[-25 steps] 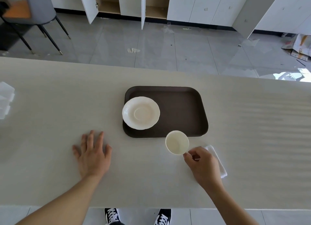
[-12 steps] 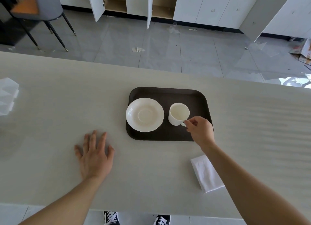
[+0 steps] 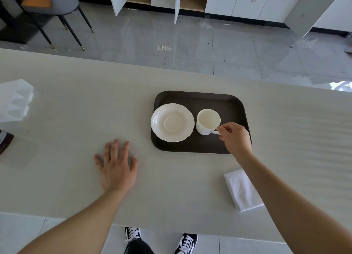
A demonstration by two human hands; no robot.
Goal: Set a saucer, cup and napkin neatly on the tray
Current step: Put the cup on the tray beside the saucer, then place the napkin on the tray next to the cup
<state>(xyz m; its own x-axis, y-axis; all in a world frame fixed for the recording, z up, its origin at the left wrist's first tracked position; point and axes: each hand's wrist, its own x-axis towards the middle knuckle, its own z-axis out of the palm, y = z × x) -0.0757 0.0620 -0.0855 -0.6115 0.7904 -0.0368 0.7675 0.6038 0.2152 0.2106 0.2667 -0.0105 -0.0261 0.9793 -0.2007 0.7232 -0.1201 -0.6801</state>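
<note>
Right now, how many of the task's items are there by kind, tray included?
Tray: 1
Saucer: 1, on the tray
Cup: 1, on the tray, beside the saucer
Napkin: 1, on the table, off the tray
Total: 4

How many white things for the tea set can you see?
3. The saucer sits on the tray's left side, the cup stands beside it on the tray, and the napkin lies on the table, off the tray.
</note>
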